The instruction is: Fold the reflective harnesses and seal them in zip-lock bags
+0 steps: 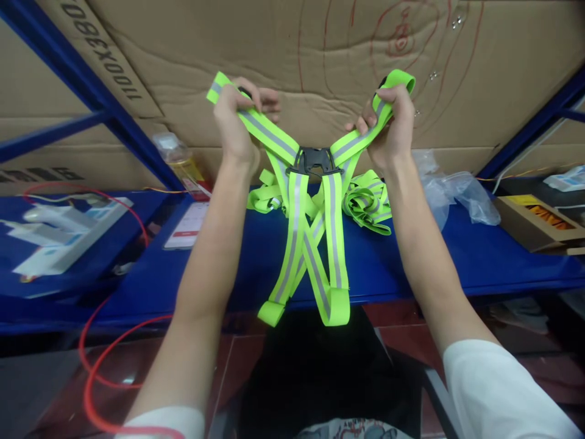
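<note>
I hold up a neon-green reflective strap harness point(311, 244) with grey stripes in front of me. Its straps meet at a black plastic buckle point(314, 161) in the middle. My left hand point(237, 119) is closed round the upper left strap end. My right hand point(388, 125) grips the upper right strap end. Two looped strap ends hang down below the edge of the blue shelf point(457, 256). More folded green straps point(368, 204) lie on the shelf behind the harness.
Cardboard point(320, 49) backs the shelf between blue uprights. Crumpled clear plastic bags point(457, 189) and an open cardboard box point(534, 222) sit at the right. A bottle point(178, 155), a phone point(187, 225), white items point(64, 235) and a red cable point(91, 360) are at the left.
</note>
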### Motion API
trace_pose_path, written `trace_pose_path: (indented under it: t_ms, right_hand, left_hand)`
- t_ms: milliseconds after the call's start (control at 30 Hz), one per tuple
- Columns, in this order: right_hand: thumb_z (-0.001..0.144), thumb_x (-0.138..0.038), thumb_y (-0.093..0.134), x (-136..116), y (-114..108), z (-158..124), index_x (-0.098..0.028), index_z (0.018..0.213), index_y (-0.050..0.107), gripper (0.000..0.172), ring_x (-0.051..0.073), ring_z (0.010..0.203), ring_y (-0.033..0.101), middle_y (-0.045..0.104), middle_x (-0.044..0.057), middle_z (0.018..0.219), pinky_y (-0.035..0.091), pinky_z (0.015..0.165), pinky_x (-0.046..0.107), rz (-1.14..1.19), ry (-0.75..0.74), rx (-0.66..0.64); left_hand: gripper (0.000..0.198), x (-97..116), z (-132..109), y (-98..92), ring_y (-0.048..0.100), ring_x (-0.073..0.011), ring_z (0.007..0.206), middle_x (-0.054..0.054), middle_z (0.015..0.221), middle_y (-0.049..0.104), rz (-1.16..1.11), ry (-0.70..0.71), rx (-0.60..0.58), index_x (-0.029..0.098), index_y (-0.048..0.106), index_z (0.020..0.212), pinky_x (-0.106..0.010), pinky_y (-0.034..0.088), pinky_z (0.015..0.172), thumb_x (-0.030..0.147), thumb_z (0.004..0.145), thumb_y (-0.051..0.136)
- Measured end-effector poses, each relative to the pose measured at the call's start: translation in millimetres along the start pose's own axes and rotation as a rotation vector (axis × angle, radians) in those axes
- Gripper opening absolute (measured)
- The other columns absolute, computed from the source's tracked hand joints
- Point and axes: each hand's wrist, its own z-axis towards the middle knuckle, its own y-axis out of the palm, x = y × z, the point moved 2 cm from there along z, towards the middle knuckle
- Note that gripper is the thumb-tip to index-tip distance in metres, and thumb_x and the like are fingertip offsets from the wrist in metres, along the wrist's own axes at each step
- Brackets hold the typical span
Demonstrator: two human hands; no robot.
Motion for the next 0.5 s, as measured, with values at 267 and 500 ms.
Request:
trace_pose_path:
  t_ms: [267,500]
  right_hand:
    - [0.075,-0.097,0.059,6.0,-12.9,2.6,-0.031,0.065,0.032,0.072,0.024,0.063,0.047,0.038,0.001,0.057,0.057,0.063,0.043,-0.134,0.104,0.055]
    - [0.066,-0.103,0.062,21.3,-7.8,6.1,-0.031,0.068,0.035,0.077,0.028,0.075,0.059,0.05,0.004,0.063,0.056,0.067,0.045,-0.323,0.115,-0.034]
  left_hand:
    - [0.035,15.6,-23.6,31.8,0.03,-0.0181,0.052,0.003,0.062,0.02,0.018,-0.009,0.008,0.03,0.044,0.065,-0.037,0.045,0.061,0.057,0.079,0.06]
    - [0.059,10.3,-27.8,33.1,0.052,-0.0192,0.066,-0.005,0.074,0.047,-0.047,-0.086,-0.232,0.022,0.073,0.087,-0.041,0.057,0.079,0.068,0.09,0.038]
